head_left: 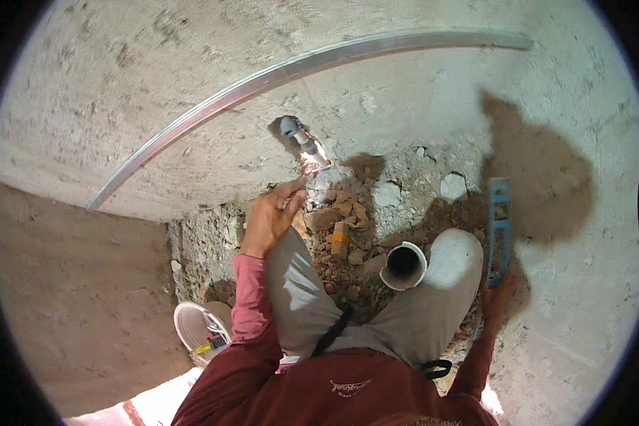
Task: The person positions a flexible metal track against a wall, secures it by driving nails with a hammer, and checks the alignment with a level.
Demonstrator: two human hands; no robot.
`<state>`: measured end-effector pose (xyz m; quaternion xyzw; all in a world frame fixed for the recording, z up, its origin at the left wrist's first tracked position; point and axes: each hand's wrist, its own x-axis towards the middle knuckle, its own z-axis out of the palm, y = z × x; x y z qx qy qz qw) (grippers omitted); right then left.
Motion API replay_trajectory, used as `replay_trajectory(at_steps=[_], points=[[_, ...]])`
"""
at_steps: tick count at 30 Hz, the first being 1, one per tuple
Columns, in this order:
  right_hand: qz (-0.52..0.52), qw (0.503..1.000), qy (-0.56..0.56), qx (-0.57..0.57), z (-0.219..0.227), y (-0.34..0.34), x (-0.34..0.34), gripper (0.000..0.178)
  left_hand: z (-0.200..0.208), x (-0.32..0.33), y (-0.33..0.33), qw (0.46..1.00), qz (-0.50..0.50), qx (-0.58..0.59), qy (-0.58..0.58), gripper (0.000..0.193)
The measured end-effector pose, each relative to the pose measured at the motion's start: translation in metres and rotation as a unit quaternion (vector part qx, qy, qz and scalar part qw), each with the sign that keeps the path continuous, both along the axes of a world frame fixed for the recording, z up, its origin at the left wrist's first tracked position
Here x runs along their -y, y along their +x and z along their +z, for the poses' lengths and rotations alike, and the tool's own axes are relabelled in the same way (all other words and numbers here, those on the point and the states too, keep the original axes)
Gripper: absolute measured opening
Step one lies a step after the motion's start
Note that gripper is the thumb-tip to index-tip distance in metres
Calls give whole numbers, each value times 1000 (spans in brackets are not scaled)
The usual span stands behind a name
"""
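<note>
My right hand (497,295) grips the lower end of a blue spirit level (500,231), which stands upright along the wall on the right, beside my knee. My left hand (268,219) is raised over my other knee, thumb and fingertips pinched together. Whatever they hold, if anything, is too small to make out. Just beyond those fingertips, a grey pipe with an elbow (291,128) sticks up by the far wall, brightly lit at its base. Between my knees a wide white pipe (405,267) shows its dark open mouth.
Broken bricks and rubble (344,206) cover the ground between my legs, with an orange-banded block (340,240) among them. A long metal straightedge (284,74) runs across the far wall. A white bucket (192,326) with tools inside stands at my left.
</note>
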<state>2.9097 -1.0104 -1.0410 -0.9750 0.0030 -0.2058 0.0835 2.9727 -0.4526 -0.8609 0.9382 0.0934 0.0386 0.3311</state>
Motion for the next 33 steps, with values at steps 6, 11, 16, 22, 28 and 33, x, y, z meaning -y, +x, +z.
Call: replay_trajectory(at_steps=[6, 11, 16, 22, 28, 33], points=[[100, 978, 176, 59, 180, 76, -72, 65, 29, 28, 3, 981, -73, 98, -149, 32], [272, 946, 64, 163, 262, 126, -190, 80, 60, 55, -1, 939, -141, 108, -296, 35], [453, 862, -40, 224, 310, 149, -309, 64, 64, 62, 6, 798, -159, 155, -561, 45], [572, 750, -126, 306, 330, 136, -415, 45, 72, 2, -34, 738, 82, 354, -568, 46], [637, 693, -79, 329, 349, 121, -466, 44, 63, -69, -95, 656, 211, 476, -547, 39], [646, 667, -72, 366, 359, 116, -493, 43, 64, -97, -141, 673, 111, 502, -531, 39]])
